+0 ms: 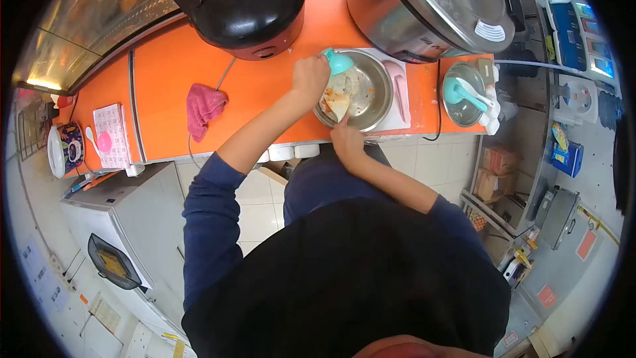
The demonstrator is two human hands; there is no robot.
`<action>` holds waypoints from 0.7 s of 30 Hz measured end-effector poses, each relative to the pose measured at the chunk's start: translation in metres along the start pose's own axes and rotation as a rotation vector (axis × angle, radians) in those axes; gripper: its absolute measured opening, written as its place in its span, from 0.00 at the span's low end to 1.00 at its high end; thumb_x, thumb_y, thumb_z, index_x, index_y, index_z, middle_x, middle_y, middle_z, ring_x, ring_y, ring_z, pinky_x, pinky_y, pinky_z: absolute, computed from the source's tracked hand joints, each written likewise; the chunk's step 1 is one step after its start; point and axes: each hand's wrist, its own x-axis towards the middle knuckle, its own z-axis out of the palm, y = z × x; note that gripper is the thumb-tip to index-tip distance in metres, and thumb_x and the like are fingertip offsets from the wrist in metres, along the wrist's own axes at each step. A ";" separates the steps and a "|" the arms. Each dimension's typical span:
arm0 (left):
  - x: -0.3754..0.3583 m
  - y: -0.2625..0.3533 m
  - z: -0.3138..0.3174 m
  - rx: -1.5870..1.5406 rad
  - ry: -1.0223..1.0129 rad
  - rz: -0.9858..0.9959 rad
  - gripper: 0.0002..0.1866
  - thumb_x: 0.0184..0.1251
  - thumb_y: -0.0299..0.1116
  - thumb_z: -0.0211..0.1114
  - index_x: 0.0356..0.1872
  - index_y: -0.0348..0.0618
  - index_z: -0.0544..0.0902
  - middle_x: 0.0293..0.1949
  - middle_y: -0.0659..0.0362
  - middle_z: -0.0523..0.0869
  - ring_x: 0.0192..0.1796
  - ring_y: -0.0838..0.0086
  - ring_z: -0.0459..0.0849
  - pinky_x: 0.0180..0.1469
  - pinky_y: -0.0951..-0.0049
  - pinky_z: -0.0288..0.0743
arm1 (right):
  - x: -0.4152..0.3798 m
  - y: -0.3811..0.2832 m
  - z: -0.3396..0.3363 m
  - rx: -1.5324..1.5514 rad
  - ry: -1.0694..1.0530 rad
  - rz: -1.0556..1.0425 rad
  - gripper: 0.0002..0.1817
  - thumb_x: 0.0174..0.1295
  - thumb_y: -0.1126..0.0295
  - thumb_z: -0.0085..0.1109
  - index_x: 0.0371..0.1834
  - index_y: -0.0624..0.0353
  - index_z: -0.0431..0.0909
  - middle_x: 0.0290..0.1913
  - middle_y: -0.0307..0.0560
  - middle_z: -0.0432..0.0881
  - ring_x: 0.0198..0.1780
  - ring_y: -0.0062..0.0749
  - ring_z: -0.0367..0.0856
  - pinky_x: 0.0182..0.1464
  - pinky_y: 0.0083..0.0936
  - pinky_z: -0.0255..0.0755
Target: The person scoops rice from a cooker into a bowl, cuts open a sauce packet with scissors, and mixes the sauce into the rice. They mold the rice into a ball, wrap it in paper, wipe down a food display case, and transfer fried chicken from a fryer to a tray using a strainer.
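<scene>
I stand at a long orange counter [159, 93], with a big silver cooker [424, 13] at its far right and a smaller black-lidded cooker [255, 6] at the far left. On the near side of them, in the middle, a metal bowl [379, 89] sits partly over a white board [394, 121]. Right of it is a clear bowl [467, 114] with a teal ladle [454, 89] in it; well to the left lies a crumpled pink cloth [205, 109]. A pink spoon [401, 93] rests on the board, just right of the metal bowl. My left hand [311, 78], at the bowl's far left, is closed round the handle of a teal scoop [340, 63] — its cup is over the bowl. My right hand [346, 142] is at the near rim, fingers by the tip of a pale wedge of food [338, 103] flecked with orange — whether they pinch it or the rim, I cannot tell.
</scene>
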 end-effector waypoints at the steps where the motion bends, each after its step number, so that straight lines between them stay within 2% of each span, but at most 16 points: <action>1: 0.006 0.001 0.000 -0.001 0.001 -0.002 0.07 0.52 0.28 0.57 0.32 0.38 0.77 0.24 0.56 0.83 0.28 0.69 0.84 0.24 0.73 0.76 | 0.009 0.012 0.007 -0.002 0.000 -0.001 0.17 0.62 0.63 0.46 0.41 0.68 0.76 0.25 0.53 0.81 0.22 0.36 0.82 0.21 0.31 0.75; 3: 0.011 0.006 0.002 0.158 -0.096 0.044 0.08 0.52 0.28 0.58 0.34 0.39 0.78 0.24 0.59 0.83 0.27 0.74 0.84 0.24 0.77 0.74 | 0.018 0.032 -0.043 0.254 -0.085 -0.035 0.13 0.56 0.69 0.50 0.34 0.66 0.81 0.38 0.62 0.80 0.29 0.35 0.84 0.27 0.32 0.78; 4: 0.014 0.008 0.004 0.157 -0.102 0.048 0.08 0.52 0.28 0.58 0.34 0.39 0.78 0.24 0.59 0.83 0.27 0.74 0.84 0.24 0.77 0.74 | 0.017 0.039 -0.052 0.407 -0.116 0.069 0.12 0.54 0.69 0.52 0.34 0.66 0.82 0.41 0.63 0.79 0.29 0.36 0.84 0.28 0.33 0.78; 5: 0.018 0.008 0.006 0.164 -0.147 0.056 0.08 0.52 0.28 0.58 0.34 0.40 0.79 0.25 0.59 0.84 0.28 0.74 0.84 0.24 0.77 0.74 | 0.008 0.034 -0.060 0.411 -0.120 0.068 0.12 0.54 0.69 0.52 0.34 0.66 0.82 0.41 0.63 0.79 0.29 0.36 0.84 0.28 0.33 0.78; 7: 0.021 0.010 0.009 0.169 -0.202 0.071 0.08 0.53 0.28 0.58 0.34 0.40 0.79 0.25 0.60 0.84 0.28 0.75 0.84 0.24 0.78 0.74 | -0.021 0.011 -0.071 0.134 -0.241 0.038 0.14 0.54 0.68 0.52 0.37 0.68 0.81 0.36 0.61 0.81 0.28 0.33 0.83 0.26 0.33 0.77; 8: 0.023 0.010 0.007 0.169 -0.256 0.093 0.08 0.53 0.28 0.59 0.34 0.40 0.79 0.25 0.60 0.84 0.29 0.75 0.84 0.25 0.78 0.74 | -0.022 0.001 -0.059 0.189 -0.279 0.143 0.15 0.53 0.68 0.53 0.38 0.69 0.80 0.35 0.60 0.81 0.27 0.32 0.83 0.24 0.32 0.76; 9: 0.026 0.012 0.005 0.171 -0.304 0.114 0.08 0.53 0.28 0.59 0.35 0.40 0.79 0.26 0.60 0.84 0.29 0.75 0.84 0.25 0.77 0.74 | -0.021 -0.002 -0.033 0.193 -0.282 0.152 0.15 0.53 0.68 0.53 0.38 0.69 0.80 0.35 0.60 0.81 0.27 0.32 0.83 0.24 0.32 0.76; 10: 0.031 0.013 -0.001 0.176 -0.299 0.121 0.08 0.53 0.28 0.59 0.35 0.40 0.79 0.26 0.60 0.84 0.29 0.75 0.84 0.25 0.77 0.74 | -0.011 -0.003 -0.002 0.194 -0.243 0.159 0.15 0.53 0.69 0.53 0.37 0.69 0.80 0.40 0.62 0.79 0.27 0.36 0.83 0.24 0.33 0.77; 11: 0.034 0.015 -0.007 0.209 -0.382 0.110 0.08 0.53 0.28 0.60 0.35 0.40 0.79 0.26 0.61 0.84 0.29 0.75 0.85 0.25 0.77 0.75 | -0.003 -0.002 0.015 0.198 -0.206 0.168 0.14 0.52 0.69 0.53 0.36 0.69 0.80 0.46 0.65 0.77 0.27 0.39 0.83 0.23 0.33 0.77; 12: 0.033 0.019 -0.010 0.236 -0.475 0.099 0.08 0.52 0.28 0.60 0.35 0.40 0.79 0.26 0.61 0.84 0.30 0.74 0.85 0.26 0.77 0.75 | -0.005 0.010 -0.006 0.204 -0.212 0.175 0.14 0.52 0.69 0.53 0.36 0.69 0.80 0.46 0.65 0.77 0.27 0.39 0.83 0.23 0.33 0.77; 14: 0.037 0.020 -0.016 0.242 -0.487 0.101 0.08 0.52 0.28 0.61 0.34 0.41 0.81 0.27 0.61 0.84 0.31 0.74 0.85 0.26 0.77 0.75 | -0.007 0.044 -0.047 0.457 -0.142 0.076 0.14 0.51 0.70 0.52 0.35 0.69 0.81 0.44 0.64 0.78 0.26 0.38 0.83 0.22 0.31 0.77; 15: 0.036 0.021 -0.016 0.248 -0.498 0.108 0.07 0.52 0.28 0.61 0.33 0.42 0.82 0.28 0.61 0.85 0.31 0.74 0.85 0.27 0.76 0.76 | -0.014 0.039 -0.052 0.467 -0.146 0.079 0.14 0.51 0.70 0.52 0.35 0.69 0.81 0.44 0.64 0.78 0.26 0.38 0.83 0.22 0.31 0.77; 17: 0.040 0.016 -0.003 0.253 -0.505 0.147 0.06 0.52 0.28 0.61 0.32 0.44 0.83 0.29 0.61 0.85 0.32 0.73 0.85 0.27 0.76 0.76 | -0.033 0.025 -0.059 0.145 -0.210 0.031 0.14 0.55 0.68 0.51 0.36 0.69 0.80 0.33 0.58 0.81 0.25 0.33 0.83 0.20 0.29 0.75; 18: 0.041 0.016 0.004 0.251 -0.503 0.180 0.06 0.53 0.28 0.60 0.31 0.46 0.84 0.30 0.61 0.85 0.33 0.73 0.85 0.27 0.75 0.76 | -0.031 0.018 -0.040 0.039 -0.189 0.041 0.15 0.60 0.65 0.49 0.39 0.68 0.79 0.23 0.52 0.80 0.23 0.31 0.82 0.19 0.27 0.74; 19: 0.043 0.016 0.009 0.258 -0.495 0.187 0.06 0.53 0.28 0.60 0.31 0.46 0.84 0.30 0.61 0.85 0.33 0.73 0.85 0.27 0.75 0.76 | -0.022 0.020 -0.021 0.040 -0.182 0.051 0.15 0.60 0.65 0.49 0.39 0.68 0.79 0.23 0.52 0.80 0.23 0.31 0.82 0.19 0.27 0.74; 21: 0.045 0.014 0.016 0.252 -0.493 0.161 0.06 0.53 0.29 0.60 0.29 0.48 0.85 0.33 0.61 0.86 0.34 0.72 0.85 0.29 0.74 0.77 | 0.003 0.029 -0.005 0.199 0.105 0.213 0.20 0.63 0.63 0.45 0.47 0.69 0.74 0.18 0.45 0.79 0.18 0.33 0.80 0.18 0.29 0.72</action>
